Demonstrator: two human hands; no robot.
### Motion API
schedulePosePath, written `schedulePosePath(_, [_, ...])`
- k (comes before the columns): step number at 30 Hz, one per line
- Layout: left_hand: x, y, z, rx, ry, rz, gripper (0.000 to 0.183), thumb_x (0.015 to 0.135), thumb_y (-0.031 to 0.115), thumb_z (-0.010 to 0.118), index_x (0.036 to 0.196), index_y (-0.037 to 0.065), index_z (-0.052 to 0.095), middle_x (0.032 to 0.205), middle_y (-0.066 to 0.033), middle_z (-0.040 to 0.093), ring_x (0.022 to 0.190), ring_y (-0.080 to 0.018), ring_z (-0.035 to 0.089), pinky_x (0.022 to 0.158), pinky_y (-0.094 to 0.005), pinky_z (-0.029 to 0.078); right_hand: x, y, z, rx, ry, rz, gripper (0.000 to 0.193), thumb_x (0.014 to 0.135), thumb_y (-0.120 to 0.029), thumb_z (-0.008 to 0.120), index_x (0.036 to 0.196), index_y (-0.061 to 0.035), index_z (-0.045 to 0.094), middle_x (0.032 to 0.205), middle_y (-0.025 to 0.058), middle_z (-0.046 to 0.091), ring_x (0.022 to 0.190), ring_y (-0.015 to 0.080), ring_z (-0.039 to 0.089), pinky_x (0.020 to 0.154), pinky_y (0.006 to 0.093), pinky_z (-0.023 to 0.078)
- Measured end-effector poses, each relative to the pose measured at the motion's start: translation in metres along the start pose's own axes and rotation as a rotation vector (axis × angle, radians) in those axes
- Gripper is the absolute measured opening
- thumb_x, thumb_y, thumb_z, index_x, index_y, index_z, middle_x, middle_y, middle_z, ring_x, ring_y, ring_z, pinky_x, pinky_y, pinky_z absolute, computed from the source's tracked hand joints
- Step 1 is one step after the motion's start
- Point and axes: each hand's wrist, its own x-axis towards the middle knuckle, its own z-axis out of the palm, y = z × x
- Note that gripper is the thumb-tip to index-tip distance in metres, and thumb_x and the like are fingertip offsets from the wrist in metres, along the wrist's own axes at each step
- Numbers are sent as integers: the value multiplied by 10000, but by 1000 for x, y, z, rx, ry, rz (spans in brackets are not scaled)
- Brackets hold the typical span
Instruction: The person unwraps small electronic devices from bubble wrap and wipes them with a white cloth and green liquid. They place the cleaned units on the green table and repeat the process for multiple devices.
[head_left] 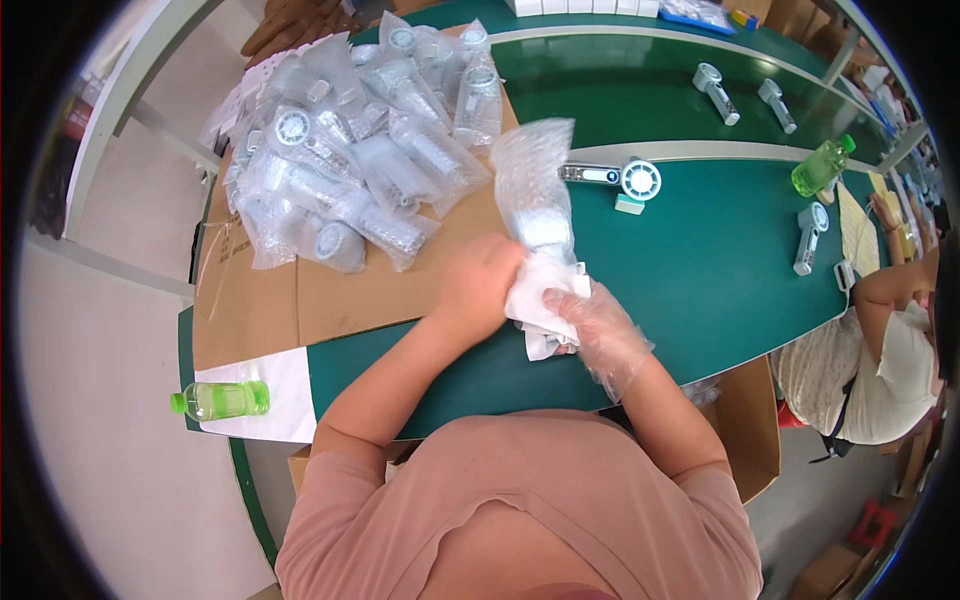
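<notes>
My right hand (610, 335), in a thin clear plastic glove, grips a bunch of folded white sheets (545, 300) at the middle of the table. Whether they are paper or cloth I cannot tell. A bubble-wrap bag (533, 175) extends from the far end of the sheets, with a whitish thing (541, 228) in its lower part. My bare left hand (480, 285) is at the left side of the sheets and bag, smeared by motion, its fingers not clear. Just beyond, a handheld fan (640, 180) lies on the green table with a small white-and-teal block (629, 204) beside it.
Bubble-wrapped fans (345, 150) are heaped on flattened cardboard (345, 300) to the left. More fans (811, 238) lie at the right and on a far strip (716, 92). Green bottles stand or lie at left (228, 400) and right (822, 166). A co-worker (890, 340) sits at right.
</notes>
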Motion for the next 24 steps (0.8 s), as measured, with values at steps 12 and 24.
schedulePosePath(12, [16,25,-69,-1191,-189,-753,116,948,159,544,883,63,549,783,43,488,682,-40,427,604,-196,380,-26,-48,-13,-585,-436,-182,490,758,-214,728,1170,-13,556,997,58,643,847,156,623,765,274,496])
schedulePosePath(24, [14,22,-87,-880,-83,-665,170,946,170,522,818,60,547,659,40,488,596,-24,411,520,-194,347,-30,-75,31,-1358,-78,-821,142,727,-125,666,852,-88,608,771,129,631,729,355,604,659,440,481])
